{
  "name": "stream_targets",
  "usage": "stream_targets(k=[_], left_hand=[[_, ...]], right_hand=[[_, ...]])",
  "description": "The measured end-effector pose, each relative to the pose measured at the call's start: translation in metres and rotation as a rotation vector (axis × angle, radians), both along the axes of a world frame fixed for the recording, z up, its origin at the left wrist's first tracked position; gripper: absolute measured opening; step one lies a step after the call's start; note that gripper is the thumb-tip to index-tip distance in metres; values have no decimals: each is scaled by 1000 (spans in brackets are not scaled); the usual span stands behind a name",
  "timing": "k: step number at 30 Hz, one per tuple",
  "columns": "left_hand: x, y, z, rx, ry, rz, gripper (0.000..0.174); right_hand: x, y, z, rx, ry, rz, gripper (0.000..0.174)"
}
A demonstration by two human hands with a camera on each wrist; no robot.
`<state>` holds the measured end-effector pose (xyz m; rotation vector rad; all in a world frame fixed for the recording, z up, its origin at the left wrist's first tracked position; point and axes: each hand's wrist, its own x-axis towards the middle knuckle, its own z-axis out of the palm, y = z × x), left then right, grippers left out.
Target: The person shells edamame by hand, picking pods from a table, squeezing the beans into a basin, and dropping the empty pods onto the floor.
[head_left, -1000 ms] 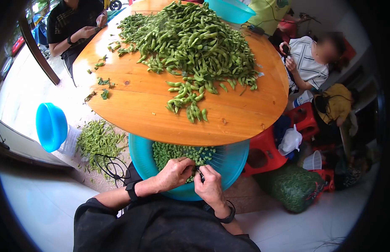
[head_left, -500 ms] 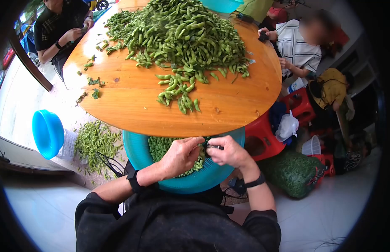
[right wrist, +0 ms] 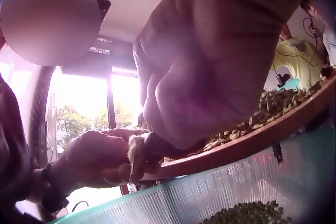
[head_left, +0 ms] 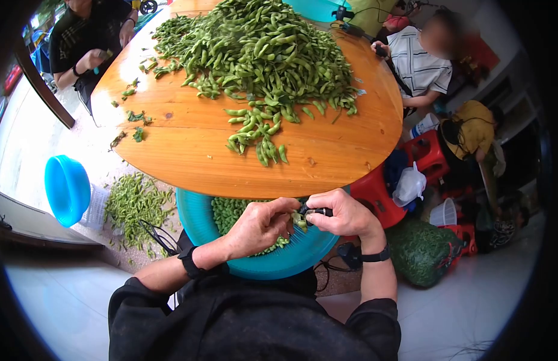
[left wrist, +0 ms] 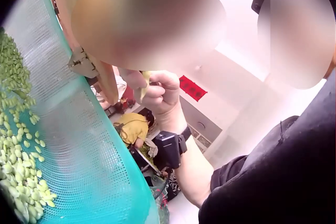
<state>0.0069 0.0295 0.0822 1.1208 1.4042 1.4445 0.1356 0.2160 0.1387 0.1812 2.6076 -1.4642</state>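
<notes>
Over the teal basin (head_left: 192, 240) my left hand (head_left: 259, 225) pinches a green soybean pod (head_left: 299, 222) in its fingertips. Close beside it, my right hand (head_left: 340, 213) grips a small black tool (head_left: 320, 212) whose tip meets the pod; its exact kind cannot be told. Seen from the right wrist, the pod (right wrist: 136, 155) sits between the left fingers and the right hand's fingertips. Shelled green beans (left wrist: 23, 161) lie in the basin below, and a large heap of soybean pods (head_left: 267, 54) covers much of the wooden table (head_left: 189, 156) in front.
Empty pods (head_left: 137, 207) litter the floor at left, near a blue tub (head_left: 67, 191). Red stools (head_left: 375, 198) and a full green net sack (head_left: 423, 249) stand at right. Two people (head_left: 86, 36) (head_left: 420, 60) sit at the table's sides.
The view shifted, and my hands came apart slightly before closing together again. The right hand turned, bringing the black tool's handle into sight, and a pod now shows between the hands.
</notes>
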Motion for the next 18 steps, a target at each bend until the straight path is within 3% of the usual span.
stream_targets(k=[5,7,10,12,16,18], left_hand=[[-6,6,2,20,-32,-8,24],[-4,8,8,127,-435,18,22],[-12,7,9,113,-510,-62,21],[-12,4,4,81,-489,-83,19],[-6,-3,-13,1,-360,-188,13],[0,-7,-17,-25,-214,-171,9]], right_hand=[[-6,5,21,-68,-54,-28,12],[-6,7,36,-175,-91,-80,10],[-2,13,44,-193,-42,-124,10],[3,15,51,-204,45,-255,11],[2,29,54,-603,488,-543,14],[2,40,61,-668,544,-713,17]])
